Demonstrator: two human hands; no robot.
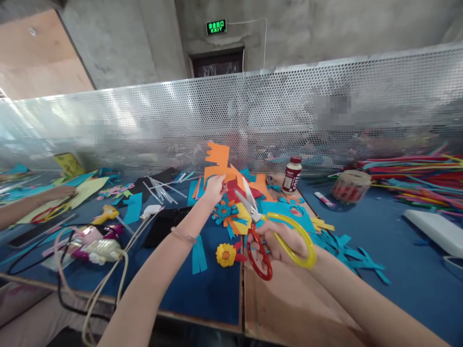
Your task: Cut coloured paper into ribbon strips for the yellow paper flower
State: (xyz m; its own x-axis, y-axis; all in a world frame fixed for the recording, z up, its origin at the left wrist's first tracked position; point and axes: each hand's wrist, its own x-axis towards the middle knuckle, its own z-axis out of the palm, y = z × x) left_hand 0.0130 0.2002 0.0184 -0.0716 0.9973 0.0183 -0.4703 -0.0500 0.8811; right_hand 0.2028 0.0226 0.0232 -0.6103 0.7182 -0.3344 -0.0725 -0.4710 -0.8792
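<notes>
The right hand (277,238) grips scissors (253,217) by their red and yellow handles — blades parted. Farther in, the left hand (216,189) pinches orange paper (216,172) above the paper pile. Beyond — a bottle (292,176) stands near the perforated metal screen (253,115), right of the paper.

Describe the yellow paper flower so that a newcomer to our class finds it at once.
Over the blue tabletop, the right hand holds scissors with one red and one yellow handle. Left of the red handle, beside red paper pieces, lies the small yellow flower. Its yellow petals around a darker centre set it apart from the blue paper flower above it in the picture.
</notes>
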